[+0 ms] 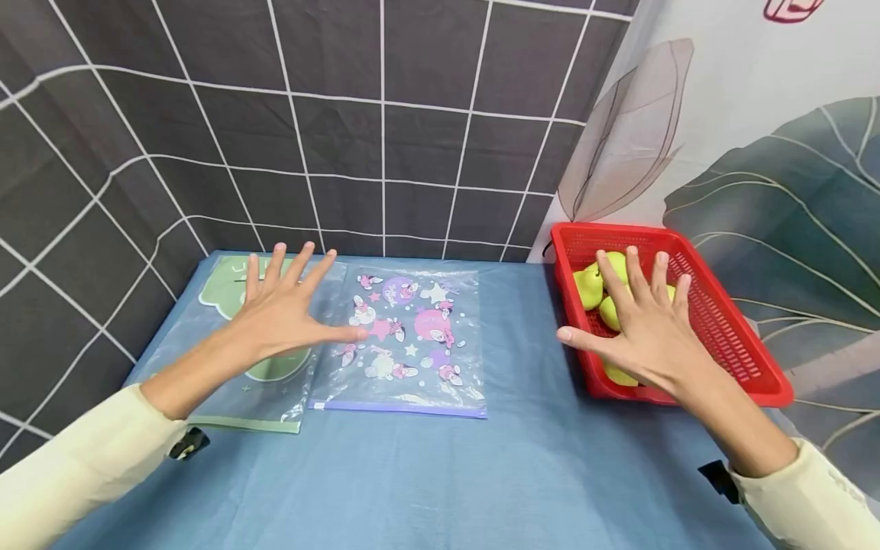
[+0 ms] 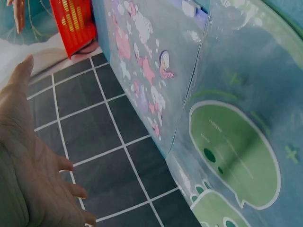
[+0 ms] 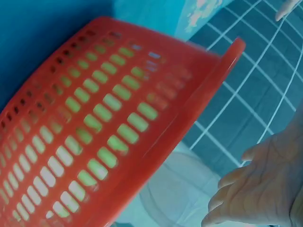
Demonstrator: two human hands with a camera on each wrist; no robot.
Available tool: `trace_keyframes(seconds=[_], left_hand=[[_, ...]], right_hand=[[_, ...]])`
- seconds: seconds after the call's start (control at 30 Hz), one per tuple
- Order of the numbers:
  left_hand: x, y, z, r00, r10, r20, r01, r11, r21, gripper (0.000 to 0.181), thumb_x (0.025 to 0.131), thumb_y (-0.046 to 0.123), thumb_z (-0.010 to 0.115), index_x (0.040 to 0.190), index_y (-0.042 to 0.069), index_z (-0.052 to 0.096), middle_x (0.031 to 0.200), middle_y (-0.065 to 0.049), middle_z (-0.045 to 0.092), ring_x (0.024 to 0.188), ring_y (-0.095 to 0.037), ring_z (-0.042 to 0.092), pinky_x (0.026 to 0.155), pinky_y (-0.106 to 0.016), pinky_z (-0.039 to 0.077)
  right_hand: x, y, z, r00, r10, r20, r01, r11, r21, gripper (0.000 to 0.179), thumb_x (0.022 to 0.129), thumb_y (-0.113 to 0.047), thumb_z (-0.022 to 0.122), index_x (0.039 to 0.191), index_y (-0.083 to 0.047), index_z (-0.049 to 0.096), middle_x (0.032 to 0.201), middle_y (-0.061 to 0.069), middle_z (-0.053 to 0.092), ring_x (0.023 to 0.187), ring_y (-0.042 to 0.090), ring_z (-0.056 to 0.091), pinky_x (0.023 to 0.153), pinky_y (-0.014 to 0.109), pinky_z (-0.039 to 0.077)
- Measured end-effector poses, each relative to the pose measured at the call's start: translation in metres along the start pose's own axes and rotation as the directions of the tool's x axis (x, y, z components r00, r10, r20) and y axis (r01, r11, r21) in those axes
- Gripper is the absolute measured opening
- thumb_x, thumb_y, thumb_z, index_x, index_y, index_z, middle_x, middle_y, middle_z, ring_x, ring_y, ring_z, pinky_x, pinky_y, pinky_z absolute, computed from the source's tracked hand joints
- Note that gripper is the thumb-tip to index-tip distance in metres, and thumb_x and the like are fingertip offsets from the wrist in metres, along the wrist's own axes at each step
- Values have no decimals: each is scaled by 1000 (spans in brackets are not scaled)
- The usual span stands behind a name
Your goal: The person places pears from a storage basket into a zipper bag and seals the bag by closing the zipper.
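Gridded cloth (image 1: 426, 145) backs the desk (image 1: 412, 481). Pears (image 1: 589, 289) sit in the red basket (image 1: 722, 325), right hand (image 1: 642, 328) near it, left hand (image 1: 278, 317) near zip bags (image 1: 412, 367) left of it. All fingers spread; cup pears gently.

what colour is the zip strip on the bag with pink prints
The zip strip is light purple; it shows best in the head view.
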State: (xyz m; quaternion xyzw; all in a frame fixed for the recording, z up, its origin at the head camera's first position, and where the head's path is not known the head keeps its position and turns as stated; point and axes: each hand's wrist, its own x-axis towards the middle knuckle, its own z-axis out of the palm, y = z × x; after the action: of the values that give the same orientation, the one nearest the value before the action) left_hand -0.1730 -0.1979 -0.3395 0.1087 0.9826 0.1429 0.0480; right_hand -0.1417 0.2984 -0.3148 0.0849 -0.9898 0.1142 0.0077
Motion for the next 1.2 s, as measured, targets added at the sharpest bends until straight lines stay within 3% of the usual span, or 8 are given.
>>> trace_keyframes(seconds=[0.13, 0.27, 0.43, 0.5, 0.67, 0.9, 1.0, 1.2], left_hand=[[-5, 9, 7, 999, 24, 46, -23, 1000, -6, 132, 85, 98, 64, 181, 17, 25, 189, -22, 20, 174, -55, 16, 137, -82, 11], [-12, 22, 20, 992, 91, 86, -89, 996, -24, 118, 91, 91, 66, 171, 7, 47, 176, -27, 46, 162, -54, 46, 125, -80, 42], [-21, 38, 44, 951, 288, 107, -285, 957, -46, 86, 96, 66, 82, 154, 4, 67, 157, -22, 66, 147, -45, 64, 120, -68, 55], [-24, 43, 54, 925, 364, 113, -361, 932, -41, 72, 95, 55, 87, 144, 4, 74, 142, -15, 74, 134, -37, 72, 114, -60, 62], [-27, 51, 76, 870, 474, 133, -476, 879, -18, 45, 92, 42, 94, 120, 8, 83, 104, 1, 70, 93, -15, 65, 83, -39, 63], [-22, 50, 94, 830, 538, 147, -543, 840, -14, 22, 93, 29, 92, 104, 12, 84, 94, 3, 71, 89, -16, 67, 76, -36, 64], [-20, 48, 96, 822, 552, 138, -555, 832, -25, 15, 95, 25, 91, 101, 13, 84, 93, 3, 73, 90, -17, 69, 78, -36, 64], [-15, 51, 94, 809, 579, 98, -579, 815, -33, 12, 101, 10, 81, 90, 14, 77, 85, 3, 69, 81, -16, 66, 74, -36, 62]], right_hand=[[-6, -23, 3, 998, -25, 53, 26, 999, -21, 120, 96, -84, 64, 183, -23, 7, 190, 25, -4, 173, 60, -11, 136, 84, -1], [-16, -55, 14, 988, -118, 95, 122, 992, -29, 111, 98, -84, 61, 182, -22, 23, 189, 23, 17, 174, 54, 18, 134, 79, 27], [-21, -90, 40, 952, -248, 179, 254, 967, -15, 91, 99, -69, 75, 170, -17, 52, 171, 21, 55, 150, 49, 63, 97, 56, 70], [-21, -101, 52, 932, -293, 213, 301, 954, -2, 79, 100, -57, 82, 162, -14, 62, 160, 19, 67, 138, 45, 74, 84, 52, 72], [-17, -119, 84, 871, -426, 245, 432, 901, 34, 54, 102, -35, 85, 149, -9, 74, 147, 13, 78, 129, 35, 80, 96, 58, 70], [-6, -134, 118, 766, -615, 186, 622, 783, 27, 11, 101, -25, 85, 99, -17, 78, 91, -6, 80, 76, 13, 77, 72, 41, 64], [2, -130, 137, 750, -637, 176, 646, 764, 11, 18, 101, -25, 84, 87, -21, 73, 79, -10, 73, 68, 11, 70, 68, 40, 59], [9, -129, 135, 752, -646, 134, 649, 760, 21, 16, 102, -12, 81, 88, -18, 82, 77, -8, 78, 68, 10, 72, 68, 39, 62]])
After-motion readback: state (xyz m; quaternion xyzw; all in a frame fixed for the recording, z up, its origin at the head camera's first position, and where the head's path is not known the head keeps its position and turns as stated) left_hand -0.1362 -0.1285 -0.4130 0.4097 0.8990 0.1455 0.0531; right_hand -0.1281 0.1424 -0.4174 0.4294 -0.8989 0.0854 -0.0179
